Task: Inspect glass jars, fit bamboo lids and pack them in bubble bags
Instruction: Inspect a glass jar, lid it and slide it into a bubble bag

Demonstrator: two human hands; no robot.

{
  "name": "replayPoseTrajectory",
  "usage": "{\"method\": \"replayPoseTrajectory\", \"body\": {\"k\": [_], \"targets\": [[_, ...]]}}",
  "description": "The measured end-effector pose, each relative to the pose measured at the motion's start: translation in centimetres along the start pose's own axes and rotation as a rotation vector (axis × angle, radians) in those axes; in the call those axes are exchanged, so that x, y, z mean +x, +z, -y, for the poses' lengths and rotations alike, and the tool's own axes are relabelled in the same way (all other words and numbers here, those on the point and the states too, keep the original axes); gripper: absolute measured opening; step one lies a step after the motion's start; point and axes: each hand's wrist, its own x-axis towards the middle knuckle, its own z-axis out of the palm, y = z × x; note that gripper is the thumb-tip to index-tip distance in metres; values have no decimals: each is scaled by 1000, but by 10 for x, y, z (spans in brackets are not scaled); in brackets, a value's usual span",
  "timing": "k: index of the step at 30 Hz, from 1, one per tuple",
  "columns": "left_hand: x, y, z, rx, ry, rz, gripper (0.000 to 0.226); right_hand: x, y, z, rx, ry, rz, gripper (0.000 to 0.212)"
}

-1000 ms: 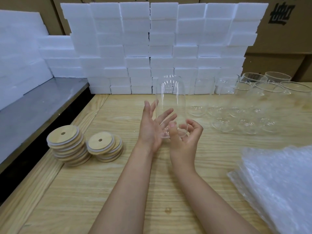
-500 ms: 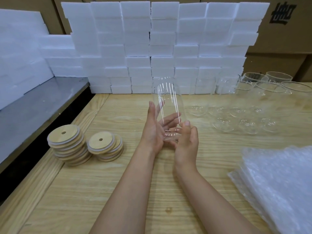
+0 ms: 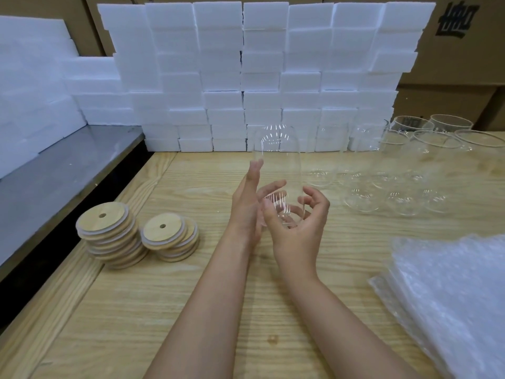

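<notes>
Head camera, looking down at two bare forearms over a pale wooden tabletop (image 3: 191, 296). The right hand (image 3: 297, 228) has its fingers (image 3: 314, 198) and thumb curled around the lower end of a clear glass jar (image 3: 278, 160), gripping it. The jar stands roughly upright in the air above the tabletop, most of its length rising past the fingertips. The left hand (image 3: 246, 212) is held flat beside it, its straight fingers (image 3: 255, 170) lying against the jar's left side without closing on it.

Left of the hands, two stacks of round bamboo lids (image 3: 109, 233), each lid with a small centre hole, sit side by side. To the right lies a pile of bubble bags (image 3: 451, 296). Further back on the right stand more empty glass jars (image 3: 410, 165). Behind everything rises a wall of white foam blocks (image 3: 262, 77), with cardboard boxes (image 3: 464, 50) beyond.
</notes>
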Motion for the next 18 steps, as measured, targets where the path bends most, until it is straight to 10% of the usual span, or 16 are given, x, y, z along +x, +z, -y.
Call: {"method": "replayPoseTrajectory", "body": {"k": [9,18], "targets": [[3,-5,-3,-77,-76,2,46,5,1,-1,393,303,-38,47],[-2,1,-5,56,6,30,56,7,1,-7,262,335,-27,26]]}}
